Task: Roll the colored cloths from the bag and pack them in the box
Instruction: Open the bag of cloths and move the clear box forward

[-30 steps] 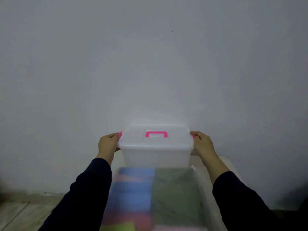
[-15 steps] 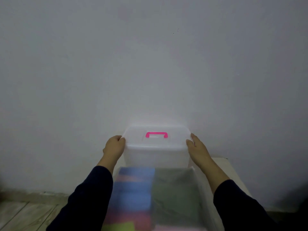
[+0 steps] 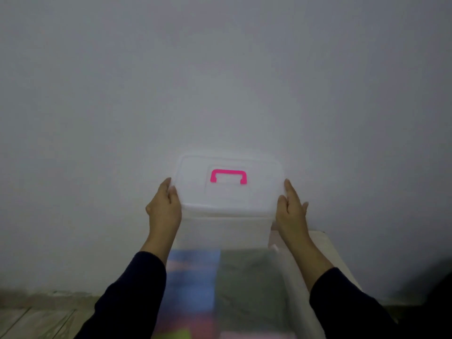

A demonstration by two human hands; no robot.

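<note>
Your left hand (image 3: 163, 208) and right hand (image 3: 291, 211) grip the short ends of the translucent lid (image 3: 228, 184), raised above the box (image 3: 225, 231), long axis crosswise, with the colored cloths (image 3: 193, 287) in the bag nearer you.

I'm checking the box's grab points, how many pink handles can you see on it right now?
1: the pink handle sits centred on the lid, between the left hand and right hand. Others may be hidden behind the hands.

box (image 3: 226, 216) at the wall (image 3: 220, 69), between left hand (image 3: 164, 209) and right hand (image 3: 291, 211); cloths (image 3: 220, 289) in bag (image 3: 288, 289) in front.
</note>
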